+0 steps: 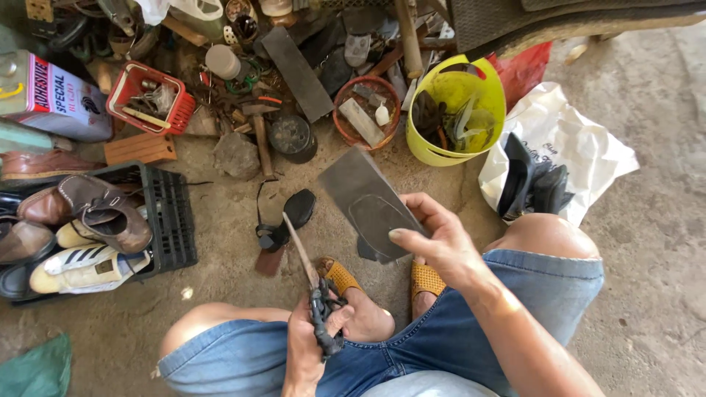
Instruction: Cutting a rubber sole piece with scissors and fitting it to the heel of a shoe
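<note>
Grey rubber sheet (365,198) at frame centre, marked with a sole outline, looks thin and floppy; the right hand (441,246) pinches its lower edge. Left hand (309,345), at lower centre, is closed around the wrapped handle of a knife (309,283), blade pointing up.

Grey rubber sheet (368,200) with a faint oval outline; a knife (312,283) wrapped in black at the handle. Yellow woven sandals (426,278), blue denim shorts (456,331) — and nearby a lime-yellow bucket (419,143), red basket (176,110), black crate (173,220) (brown and white shoes (88,220) inside).
</note>
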